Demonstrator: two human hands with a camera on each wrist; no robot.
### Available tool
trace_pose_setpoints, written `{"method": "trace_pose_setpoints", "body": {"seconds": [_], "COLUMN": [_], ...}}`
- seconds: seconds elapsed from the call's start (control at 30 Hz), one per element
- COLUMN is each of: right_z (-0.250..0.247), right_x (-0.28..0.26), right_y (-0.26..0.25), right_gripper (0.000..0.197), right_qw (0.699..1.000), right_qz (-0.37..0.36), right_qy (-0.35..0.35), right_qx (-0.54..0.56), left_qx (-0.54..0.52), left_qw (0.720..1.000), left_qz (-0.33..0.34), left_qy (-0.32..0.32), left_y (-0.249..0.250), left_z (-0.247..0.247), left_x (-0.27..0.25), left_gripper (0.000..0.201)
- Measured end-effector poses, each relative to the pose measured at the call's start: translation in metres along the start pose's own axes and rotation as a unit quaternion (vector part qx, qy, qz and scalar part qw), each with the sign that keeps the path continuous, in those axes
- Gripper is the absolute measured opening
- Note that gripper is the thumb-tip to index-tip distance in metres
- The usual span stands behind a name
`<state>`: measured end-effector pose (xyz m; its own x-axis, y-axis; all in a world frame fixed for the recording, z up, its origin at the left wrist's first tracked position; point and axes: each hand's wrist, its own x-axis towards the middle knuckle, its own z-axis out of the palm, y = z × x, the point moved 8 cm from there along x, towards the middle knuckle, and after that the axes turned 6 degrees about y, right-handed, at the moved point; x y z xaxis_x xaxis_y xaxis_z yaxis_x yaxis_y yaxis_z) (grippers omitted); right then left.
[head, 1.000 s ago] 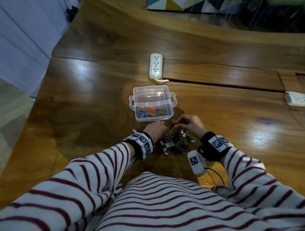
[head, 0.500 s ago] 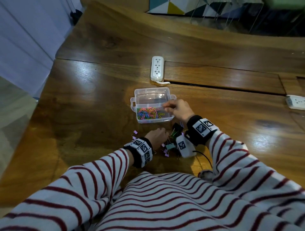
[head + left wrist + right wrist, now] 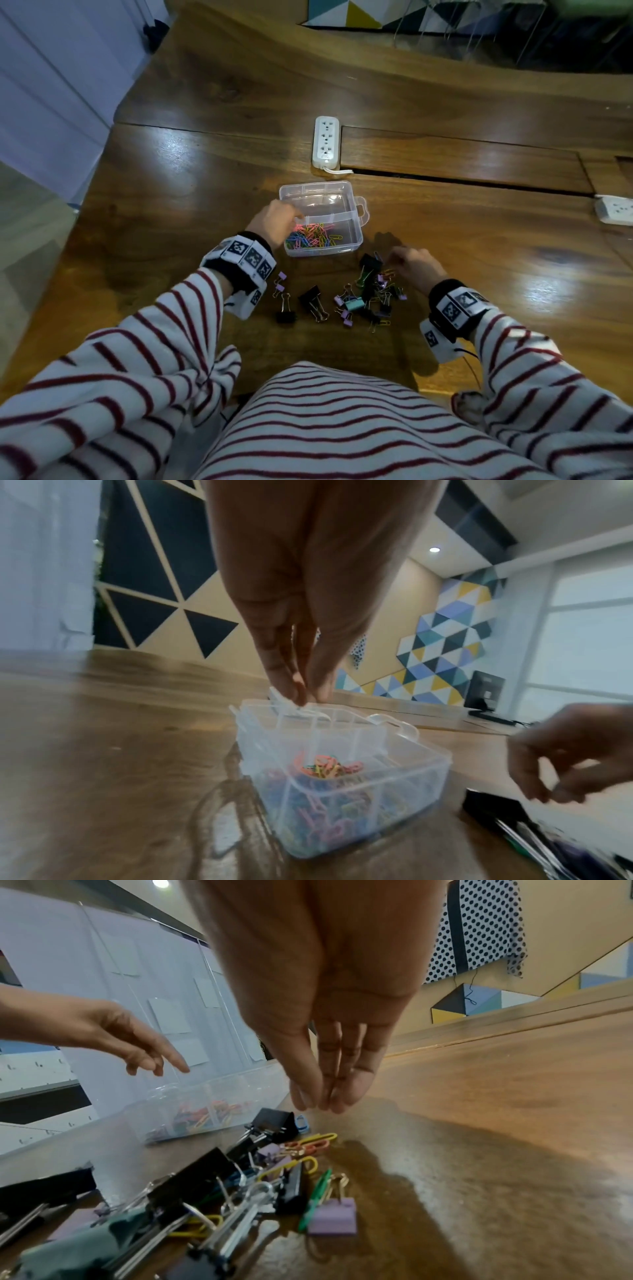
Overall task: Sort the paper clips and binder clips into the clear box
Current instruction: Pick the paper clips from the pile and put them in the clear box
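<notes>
The clear box [image 3: 317, 185] stands on the wooden table, and its near compartment holds coloured paper clips [image 3: 311, 236]. My left hand [image 3: 297, 217] hovers over the box's left side by the divider with loosely extended fingers and holds nothing; in the left wrist view its fingertips [image 3: 294, 693] point down above the box [image 3: 394, 791]. A pile of binder clips and loose paper clips [image 3: 363, 298] lies in front of the box. My right hand [image 3: 322, 1104] hangs empty above the pile's far right end, over a blue paper clip [image 3: 302, 1123] beside a black binder clip [image 3: 274, 1121].
A white power strip [image 3: 327, 142] lies just behind the box, and a second one [image 3: 615, 214] sits at the right edge. A dark slot [image 3: 462, 181] runs across the table behind the box. Two small purple binder clips [image 3: 281, 281] lie apart, near my left wrist.
My right hand has moved from the box back down to the pile. My left hand has moved from the pile up to the box's left side.
</notes>
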<state>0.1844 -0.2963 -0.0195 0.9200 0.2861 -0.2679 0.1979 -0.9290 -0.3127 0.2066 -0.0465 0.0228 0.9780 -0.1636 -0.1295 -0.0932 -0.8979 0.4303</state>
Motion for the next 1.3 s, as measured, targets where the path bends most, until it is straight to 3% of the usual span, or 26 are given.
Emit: {"method": "trace_pose_setpoints", "body": {"seconds": [0.1, 0.13, 0.3, 0.4, 0.57, 0.7, 0.83, 0.93, 1.03, 1.3], "right_z": [0.0, 0.003, 0.014, 0.018, 0.019, 0.02, 0.014, 0.004, -0.001, 0.009], "right_x": [0.0, 0.0, 0.0, -0.004, -0.008, -0.016, -0.021, -0.025, -0.032, -0.034], "right_y": [-0.004, -0.005, -0.009, -0.006, -0.005, -0.007, 0.006, 0.018, 0.019, 0.016], "right_gripper": [0.021, 0.024, 0.041, 0.033, 0.02, 0.016, 0.011, 0.015, 0.026, 0.021], "right_qw": [0.999, 0.999, 0.996, 0.995, 0.998, 0.999, 0.996, 0.978, 0.941, 0.918], "right_qz": [-0.015, -0.02, -0.014, 0.017, 0.031, 0.019, 0.043, 0.078, 0.102, 0.109], "right_qy": [0.013, 0.007, -0.03, -0.035, -0.02, -0.019, 0.004, 0.008, -0.019, -0.065], "right_qx": [-0.031, -0.046, -0.087, -0.09, -0.055, -0.021, 0.074, 0.194, 0.323, 0.377], "left_qx": [0.015, 0.012, 0.046, 0.066, 0.112, 0.145, 0.096, 0.054, 0.068, 0.145], "left_qw": [0.997, 0.995, 0.979, 0.968, 0.96, 0.956, 0.975, 0.981, 0.979, 0.976], "left_qz": [0.063, 0.089, 0.138, 0.168, 0.189, 0.159, 0.131, 0.139, 0.15, 0.118], "left_qy": [0.049, 0.039, -0.14, -0.177, -0.173, -0.199, -0.152, -0.122, -0.12, -0.112], "left_y": [0.027, 0.042, 0.091, 0.104, 0.115, 0.108, 0.107, 0.113, 0.114, 0.089], "left_z": [0.004, 0.011, 0.081, 0.101, 0.104, 0.112, 0.101, 0.097, 0.101, 0.096], "left_x": [-0.012, -0.019, -0.048, -0.053, -0.05, -0.046, -0.035, -0.027, -0.023, -0.031], "left_gripper": [0.039, 0.038, 0.027, 0.029, 0.031, 0.026, 0.023, 0.025, 0.035, 0.024]}}
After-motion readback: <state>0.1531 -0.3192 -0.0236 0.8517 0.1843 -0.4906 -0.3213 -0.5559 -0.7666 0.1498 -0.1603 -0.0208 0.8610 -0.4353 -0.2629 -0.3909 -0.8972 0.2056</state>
